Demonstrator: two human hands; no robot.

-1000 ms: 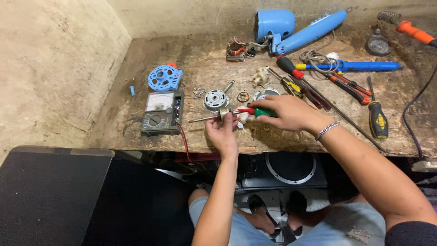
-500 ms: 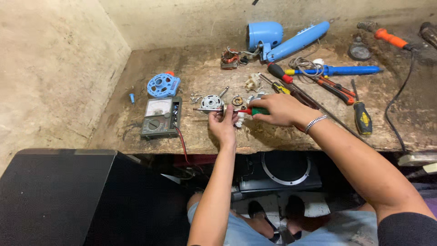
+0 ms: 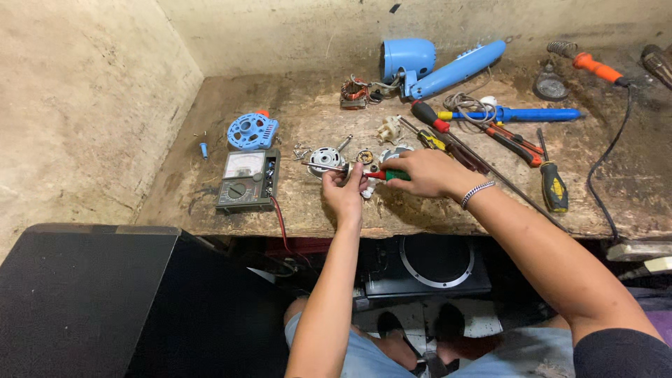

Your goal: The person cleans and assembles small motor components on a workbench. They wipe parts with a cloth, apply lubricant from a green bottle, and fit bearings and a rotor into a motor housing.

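Observation:
My right hand (image 3: 427, 173) grips a screwdriver with a green and red handle (image 3: 386, 175), its thin shaft pointing left across the wooden workbench (image 3: 329, 210). My left hand (image 3: 344, 192) pinches the shaft near the handle, and a small white part under its fingers is mostly hidden. A round metal motor cap (image 3: 325, 158) lies just beyond the shaft's tip. A silver bracelet is on my right wrist.
An analog multimeter (image 3: 248, 180) with a red lead lies left. Behind it sits a blue round plastic cover (image 3: 252, 130). At the back lie a blue fan housing (image 3: 441, 64), a copper coil (image 3: 354, 92), several screwdrivers (image 3: 553, 183) and a soldering iron (image 3: 591, 66). A concrete wall stands left.
The view has shifted slightly. Both hands stay together at the screwdriver, with my left hand moved up onto its shaft.

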